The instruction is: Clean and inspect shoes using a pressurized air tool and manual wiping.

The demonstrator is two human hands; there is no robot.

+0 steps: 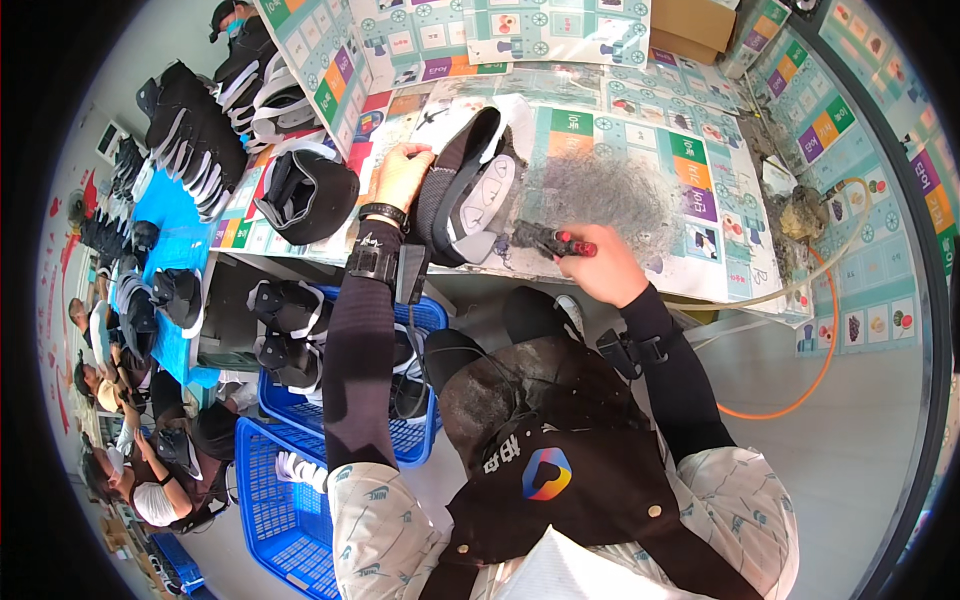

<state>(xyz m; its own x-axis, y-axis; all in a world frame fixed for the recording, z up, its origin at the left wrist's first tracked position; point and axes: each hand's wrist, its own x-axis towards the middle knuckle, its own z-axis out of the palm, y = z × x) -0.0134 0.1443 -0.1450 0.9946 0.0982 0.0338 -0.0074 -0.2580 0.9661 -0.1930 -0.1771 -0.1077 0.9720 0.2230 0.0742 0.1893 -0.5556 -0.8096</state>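
A black sneaker (465, 185) lies on its side near the front of the workbench, its grey and white sole turned to the right. My left hand (402, 178) grips the shoe's upper from the left, fingers bent over its edge. Closed in my right hand (612, 265) is a small hand tool (540, 240) with red parts and a dark, dusty head. The head points left toward the toe end of the sole; whether they touch I cannot tell. Another black shoe (308, 192) stands left of my left hand.
Dark dust (610, 195) covers part of the printed bench top. An orange hose (833, 345) hangs at the right. Blue baskets (290, 520) stand below left, one holding shoes. More shoes (190, 135) are stacked on a blue surface at the left, where other people sit.
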